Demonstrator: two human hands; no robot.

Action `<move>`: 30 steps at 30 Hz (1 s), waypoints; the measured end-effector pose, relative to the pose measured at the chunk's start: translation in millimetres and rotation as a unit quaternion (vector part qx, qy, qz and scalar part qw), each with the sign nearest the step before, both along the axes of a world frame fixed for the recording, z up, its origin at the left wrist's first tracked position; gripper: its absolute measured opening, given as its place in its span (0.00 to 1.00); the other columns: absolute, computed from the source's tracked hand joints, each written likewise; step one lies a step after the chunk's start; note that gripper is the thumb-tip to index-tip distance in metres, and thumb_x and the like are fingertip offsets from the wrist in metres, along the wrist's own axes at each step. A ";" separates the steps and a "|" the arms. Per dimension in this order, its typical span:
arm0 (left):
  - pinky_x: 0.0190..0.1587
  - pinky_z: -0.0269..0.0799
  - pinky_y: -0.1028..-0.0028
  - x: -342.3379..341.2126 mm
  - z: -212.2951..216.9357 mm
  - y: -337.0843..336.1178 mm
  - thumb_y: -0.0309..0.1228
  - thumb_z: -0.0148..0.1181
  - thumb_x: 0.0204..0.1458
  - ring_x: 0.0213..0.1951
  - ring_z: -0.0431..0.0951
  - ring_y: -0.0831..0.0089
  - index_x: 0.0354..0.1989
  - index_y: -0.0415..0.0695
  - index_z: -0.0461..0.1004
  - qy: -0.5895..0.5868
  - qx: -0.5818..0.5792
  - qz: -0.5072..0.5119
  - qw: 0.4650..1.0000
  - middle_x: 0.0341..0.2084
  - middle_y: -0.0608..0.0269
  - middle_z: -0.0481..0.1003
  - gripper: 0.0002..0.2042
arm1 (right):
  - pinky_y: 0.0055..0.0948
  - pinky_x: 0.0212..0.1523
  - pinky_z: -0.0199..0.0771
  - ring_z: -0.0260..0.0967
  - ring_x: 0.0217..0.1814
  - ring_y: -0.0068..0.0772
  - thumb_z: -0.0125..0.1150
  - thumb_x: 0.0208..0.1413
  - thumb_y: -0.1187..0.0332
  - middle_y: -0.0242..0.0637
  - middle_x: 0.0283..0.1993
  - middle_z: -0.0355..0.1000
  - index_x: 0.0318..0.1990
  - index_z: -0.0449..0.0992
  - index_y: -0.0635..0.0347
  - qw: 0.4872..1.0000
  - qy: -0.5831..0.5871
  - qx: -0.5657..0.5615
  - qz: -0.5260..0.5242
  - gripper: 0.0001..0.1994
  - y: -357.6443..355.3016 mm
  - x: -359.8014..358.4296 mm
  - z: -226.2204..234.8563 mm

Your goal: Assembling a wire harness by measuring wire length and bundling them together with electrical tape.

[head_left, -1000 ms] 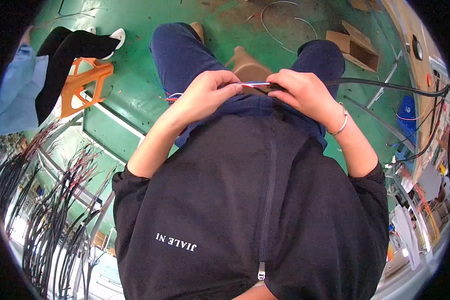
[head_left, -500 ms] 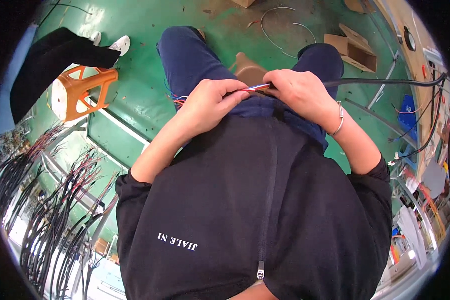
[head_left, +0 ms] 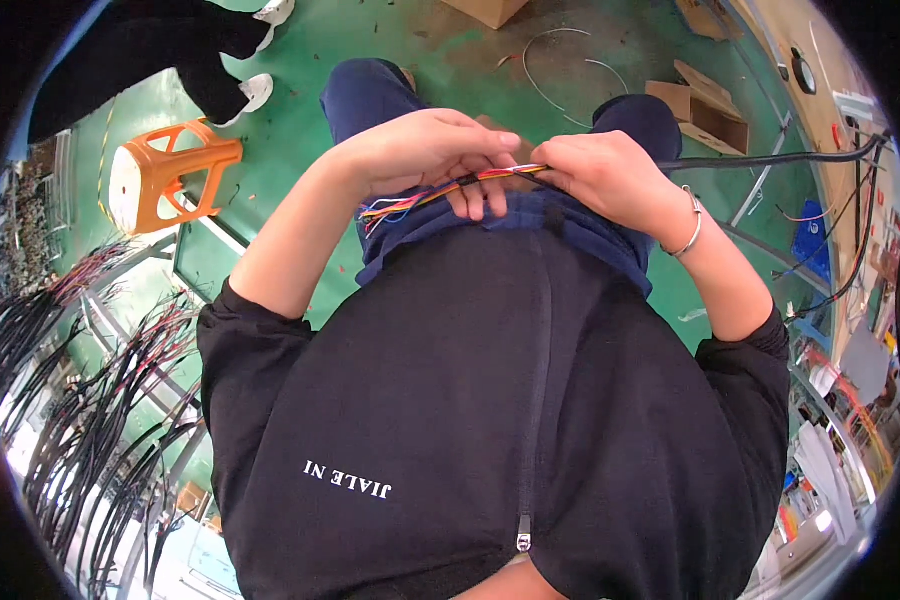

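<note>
Left hand (head_left: 425,150): curled shut over the wire bundle (head_left: 450,188), fingers wrapped from above.
Right hand (head_left: 605,175): pinched closed on the bundle's 3 o'clock end.
Bundle: at 12 o'clock over the lap, held between both hands; loose ends fan toward 9.
Handling: probably light and limp, smooth insulation likely to slip; best gripped near the dark wrap at its middle.
Materials: thin multicoloured plastic strands; black cable (head_left: 770,160) running off to 3.
Around: orange moulded stool (head_left: 165,175) at 10; glossy green floor (head_left: 300,60).
</note>
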State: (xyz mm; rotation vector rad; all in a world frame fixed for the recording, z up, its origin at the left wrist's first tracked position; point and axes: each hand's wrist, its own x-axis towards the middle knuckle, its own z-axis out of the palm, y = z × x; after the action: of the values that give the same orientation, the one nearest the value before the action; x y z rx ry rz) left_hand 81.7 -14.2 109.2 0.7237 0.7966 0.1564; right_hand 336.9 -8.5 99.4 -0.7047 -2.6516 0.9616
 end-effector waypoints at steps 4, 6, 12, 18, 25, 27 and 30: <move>0.24 0.64 0.83 24.2 4.3 -2.4 0.43 0.58 0.61 0.21 0.71 0.85 0.30 0.41 0.77 0.128 0.130 -0.068 0.981 0.20 0.70 0.75 0.16 | 0.39 0.31 0.72 0.72 0.32 0.48 0.62 0.56 0.70 0.42 0.30 0.72 0.39 0.74 0.60 1.000 -0.014 0.005 -0.003 0.07 -3.1 4.3 -1.6; 0.23 0.59 0.83 31.8 -1.1 -8.5 0.41 0.58 0.60 0.21 0.67 0.86 0.27 0.43 0.77 0.128 0.147 -0.059 0.979 0.18 0.74 0.71 0.15 | 0.44 0.30 0.72 0.73 0.32 0.51 0.57 0.60 0.62 0.41 0.29 0.73 0.35 0.71 0.56 1.000 -0.008 -0.003 -0.025 0.08 -5.7 4.7 -1.4; 0.41 0.69 0.63 56.6 -11.1 -40.3 0.36 0.65 0.44 0.37 0.73 0.61 0.35 0.39 0.73 0.356 0.580 0.054 0.731 0.31 0.59 0.72 0.15 | 0.45 0.30 0.73 0.74 0.33 0.52 0.58 0.59 0.62 0.41 0.30 0.75 0.37 0.73 0.55 0.996 -0.043 0.009 -0.072 0.07 -12.3 4.7 1.3; 0.48 0.69 0.62 60.1 -13.0 -60.7 0.27 0.66 0.37 0.46 0.71 0.56 0.39 0.42 0.73 0.302 0.772 0.088 0.552 0.42 0.57 0.70 0.17 | 0.47 0.33 0.73 0.73 0.35 0.55 0.58 0.58 0.64 0.44 0.31 0.75 0.40 0.75 0.56 0.995 -0.007 -0.057 -0.087 0.08 -7.0 7.4 -0.3; 0.33 0.74 0.70 46.8 -23.1 -59.3 0.21 0.61 0.52 0.29 0.76 0.68 0.32 0.39 0.73 0.204 0.668 0.260 0.667 0.28 0.59 0.75 0.03 | 0.38 0.36 0.72 0.72 0.35 0.53 0.59 0.58 0.70 0.49 0.32 0.74 0.41 0.75 0.65 0.988 -0.009 -0.154 -0.013 0.08 2.8 15.3 -6.9; 0.25 0.69 0.79 41.9 -23.0 -52.5 0.28 0.60 0.58 0.23 0.73 0.79 0.28 0.40 0.72 0.200 0.308 0.403 0.839 0.26 0.63 0.76 0.08 | 0.37 0.35 0.70 0.71 0.33 0.51 0.59 0.59 0.69 0.48 0.30 0.72 0.40 0.74 0.65 0.978 -0.025 -0.204 -0.023 0.08 2.9 19.0 -9.0; 0.18 0.61 0.83 2.0 -39.0 -30.4 0.38 0.61 0.58 0.16 0.68 0.82 0.22 0.43 0.72 0.233 0.119 0.283 0.923 0.18 0.67 0.75 0.15 | 0.43 0.33 0.68 0.70 0.32 0.54 0.58 0.61 0.62 0.47 0.29 0.73 0.41 0.76 0.57 0.978 -0.034 -0.207 -0.018 0.09 4.0 16.4 -7.4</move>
State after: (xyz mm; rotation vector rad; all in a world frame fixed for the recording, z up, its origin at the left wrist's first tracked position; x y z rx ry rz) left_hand 83.7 -44.6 70.2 0.7527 1.4552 0.6288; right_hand 353.3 -4.6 91.9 -0.8792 -2.5056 1.5267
